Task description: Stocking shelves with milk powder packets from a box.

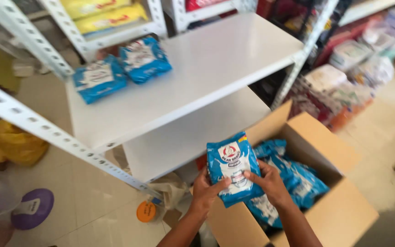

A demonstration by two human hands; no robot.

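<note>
I grip the blue pouch point(234, 173) upright, left hand point(205, 190) and right hand point(270, 182) fingers clamped on its sides, lifting it clear above the cardboard box point(339, 201).

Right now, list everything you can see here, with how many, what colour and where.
Blue pouch: one, blue and white, held in both hands.
Pouches on shelf: two, blue, far left of upper shelf.
Pouches in box: several, blue.
Cardboard box: one, brown, open, on the floor.
Shelf unit: white metal, two shelves.
Yellow bag: one, on the floor at left.
Purple lid: one, floor.
Orange lid: one, floor.
Left hand: grips pouch.
Right hand: grips pouch.
</note>
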